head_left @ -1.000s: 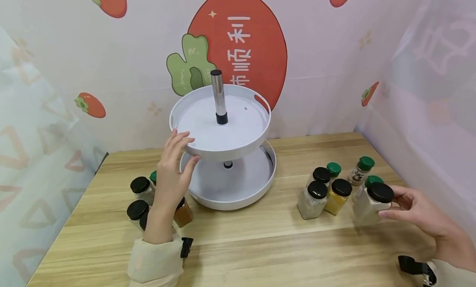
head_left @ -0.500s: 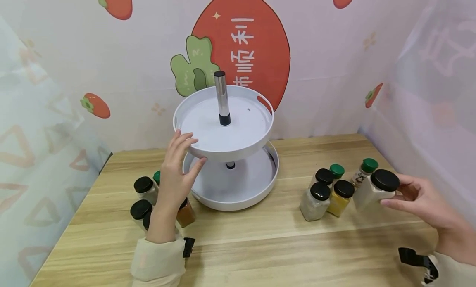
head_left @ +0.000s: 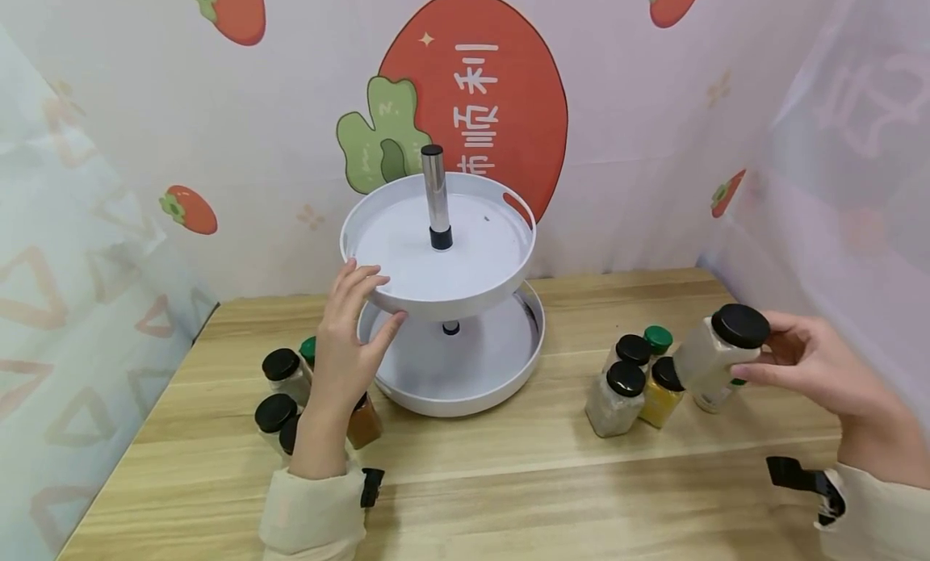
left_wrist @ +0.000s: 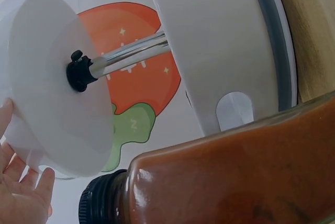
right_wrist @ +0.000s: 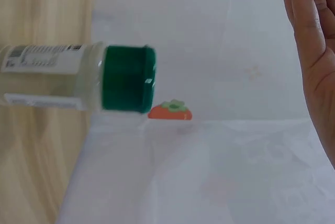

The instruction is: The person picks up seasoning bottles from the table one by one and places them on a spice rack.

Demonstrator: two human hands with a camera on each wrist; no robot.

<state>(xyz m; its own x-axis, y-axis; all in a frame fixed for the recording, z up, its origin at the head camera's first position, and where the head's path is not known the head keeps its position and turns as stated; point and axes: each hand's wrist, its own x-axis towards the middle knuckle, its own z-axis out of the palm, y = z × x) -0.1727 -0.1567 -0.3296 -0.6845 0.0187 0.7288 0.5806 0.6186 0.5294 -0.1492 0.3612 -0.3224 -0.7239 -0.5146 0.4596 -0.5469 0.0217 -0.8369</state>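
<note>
My right hand [head_left: 810, 359] grips a square jar of pale powder with a black lid [head_left: 715, 351] by its right side. The jar is raised above the table and tilted, overlapping a green-capped shaker bottle [head_left: 712, 398] behind it. In the right wrist view that hand [right_wrist: 319, 51] shows at the upper right, with only a corner of the jar in sight. My left hand [head_left: 349, 335] holds the rim of the upper level of a white two-tier round tray [head_left: 436, 303], fingers over the edge and thumb low on its outer wall. Both tiers are bare.
On the right stand a yellow-filled jar [head_left: 659, 404], a pale-grain jar [head_left: 613, 408] and other capped containers. Left of the tray, several jars, including a black-lidded one [head_left: 274, 416] and a reddish-brown one [head_left: 365, 424], are partly behind my left forearm. A steel post [head_left: 436, 194] rises through the tray.
My right hand has lifted the black-lidded jar up from the table and moved it slightly left, tilting it. The left hand has stayed at the tray's rim. The view has shifted slightly.
</note>
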